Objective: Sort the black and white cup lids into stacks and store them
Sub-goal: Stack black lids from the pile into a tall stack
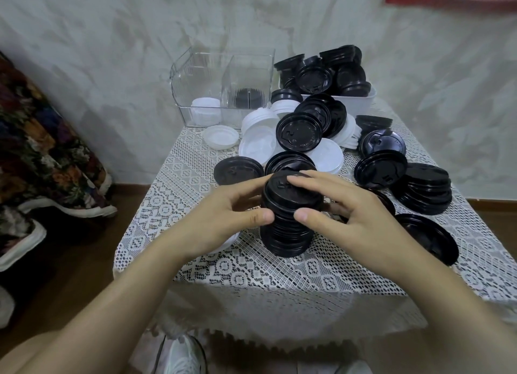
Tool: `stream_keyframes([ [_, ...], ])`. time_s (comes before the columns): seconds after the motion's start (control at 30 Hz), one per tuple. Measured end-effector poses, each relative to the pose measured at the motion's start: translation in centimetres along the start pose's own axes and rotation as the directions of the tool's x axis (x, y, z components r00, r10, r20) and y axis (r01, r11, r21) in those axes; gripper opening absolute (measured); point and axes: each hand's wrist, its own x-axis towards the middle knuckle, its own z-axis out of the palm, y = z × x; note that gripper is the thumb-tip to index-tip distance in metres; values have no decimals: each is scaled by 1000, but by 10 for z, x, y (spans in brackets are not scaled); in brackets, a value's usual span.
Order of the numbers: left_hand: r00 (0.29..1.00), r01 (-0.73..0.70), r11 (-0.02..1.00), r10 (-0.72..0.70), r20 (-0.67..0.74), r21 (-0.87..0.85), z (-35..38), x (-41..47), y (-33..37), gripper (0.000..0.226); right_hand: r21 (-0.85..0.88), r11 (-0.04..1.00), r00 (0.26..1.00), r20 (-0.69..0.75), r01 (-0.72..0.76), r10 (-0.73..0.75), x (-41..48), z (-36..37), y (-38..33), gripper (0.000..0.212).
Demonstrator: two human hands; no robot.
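Fingers (303, 181) of the right hand (349, 214) lie curled over the top lid while its thumb presses the side. The left hand (223, 214) mirrors it, thumb and fingers clasping the opposite side. Between them stands the stack of black lids (289, 228), upright on the lace tablecloth (223, 267) near the front edge. This looks like squaring up a finished black stack. Next, I judge, it needs a firm two-handed lift toward the clear bin (190, 82) at the back, whose right compartment holds black lids (249, 97) and whose left holds white lids (205, 108). The column must pass over the mixed pile (296, 133) between without tipping.
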Motion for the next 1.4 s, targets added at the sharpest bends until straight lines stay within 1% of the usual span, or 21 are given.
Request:
stream_keyframes([
  [0.17, 1000, 1, 1000, -1, 13, -26, 3, 1, -1, 61, -27, 1000, 999, -34, 6, -7, -1, 0, -1, 54],
  [0.27, 1000, -10, 1000, 10, 4, -6, 3, 2, -1, 59, -61, 998, 999, -40, 2, -5, 0, 1, 0, 55],
  [0.33, 1000, -8, 1000, 8, 2, -4, 3, 2, -1, 60, -53, 999, 999, -34, -4, 3, 0, 0, 2, 55],
  [0.47, 1000, -5, 999, 5, 10, -32, 2, 3, -2, 64, -47, 998, 1000, -7, -30, 30, 1, -1, 4, 56],
  [0.6, 999, -9, 1000, 9, -35, -19, 3, 3, -1, 71, -29, 999, 999, 1, -39, 39, 2, 0, 5, 56],
  [0.73, 1000, -15, 999, 16, -24, 30, 4, 2, -2, 62, -18, 999, 999, -11, -43, 43, 3, 0, 5, 57],
  [0.83, 1000, -16, 999, 16, -18, 35, 4, 2, -1, 59, 22, 999, 999, -6, -47, 47, 3, 1, 6, 56],
  [0.93, 1000, -11, 998, 12, -16, 68, 3, 1, 0, 61, 97, 994, 999, 9, -52, 52, 2, 3, 8, 54],
  [1.17, 1000, -2, 994, 2, -1, 109, 4, -1, 3, 60, 238, 966, 995, 50, -101, 91, -2, 3, 10, 64],
  [1.3, 1000, 13, 994, -12, -6, 106, 6, -2, 8, 56, 219, 968, 992, 45, -124, 117, -4, 3, 11, 68],
  [1.4, 1000, 13, 996, -13, -5, 89, 9, -3, 12, 54, 186, 975, 992, 42, -124, 118, -7, 4, 14, 75],
])
